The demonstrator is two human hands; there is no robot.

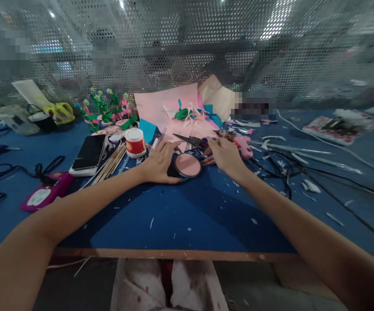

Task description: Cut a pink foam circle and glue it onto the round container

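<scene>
A round, pale pink disc with a dark rim (188,165) lies on the blue table between my hands. My left hand (161,164) curves around its left side, fingers and thumb spread apart; whether the thumb touches the rim I cannot tell. To the right of the disc is my right hand (224,156), its fingers stretched out leftward and apart. Just by those fingertips are the handles of a pair of scissors (190,139), whose blades point left over pink paper scraps. A pink glue gun (245,147) lies behind my right hand, partly covered.
Left of my left hand stand a red-and-white tub (135,143), wooden sticks (111,163) and a phone (89,152). Paper flowers (104,112) stand behind them. A purple device (47,191) lies at left. Black cables (280,166) run at right. A perforated metal screen (187,56) closes off the back.
</scene>
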